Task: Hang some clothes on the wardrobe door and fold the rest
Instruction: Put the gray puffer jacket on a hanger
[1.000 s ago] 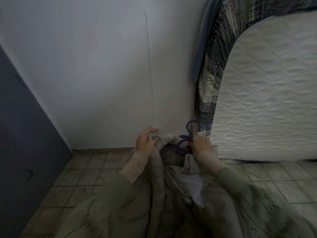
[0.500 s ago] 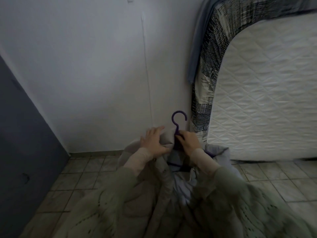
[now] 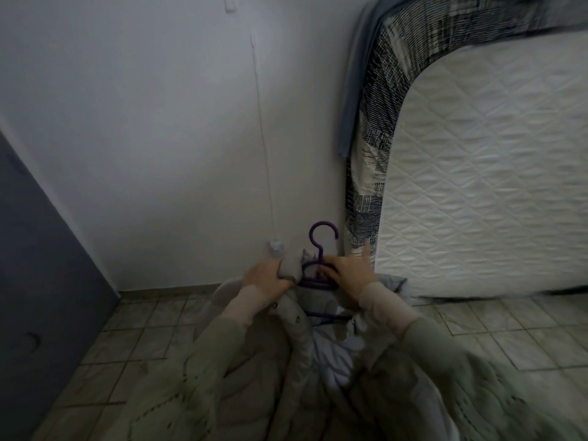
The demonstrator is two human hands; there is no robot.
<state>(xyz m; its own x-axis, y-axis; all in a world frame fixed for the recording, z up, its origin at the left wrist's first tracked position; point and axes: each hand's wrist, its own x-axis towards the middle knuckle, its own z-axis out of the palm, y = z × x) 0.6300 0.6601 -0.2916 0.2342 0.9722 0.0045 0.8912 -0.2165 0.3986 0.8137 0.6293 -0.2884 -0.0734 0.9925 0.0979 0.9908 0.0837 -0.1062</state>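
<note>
The purple hanger (image 3: 319, 262) hook now pokes up out of my coat (image 3: 294, 316). My left hand (image 3: 265, 276) fingers bunch the collar, right hand (image 3: 348, 272) grips the hanger, ready to hang

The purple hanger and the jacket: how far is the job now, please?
Done: the purple hanger sits inside the grey jacket, hook up. In hand: the left hand grips the collar, and the right hand grips the hanger and adjusts the fit. Left: the jacket is not yet hung; no hung or folded clothes are in view.
</note>
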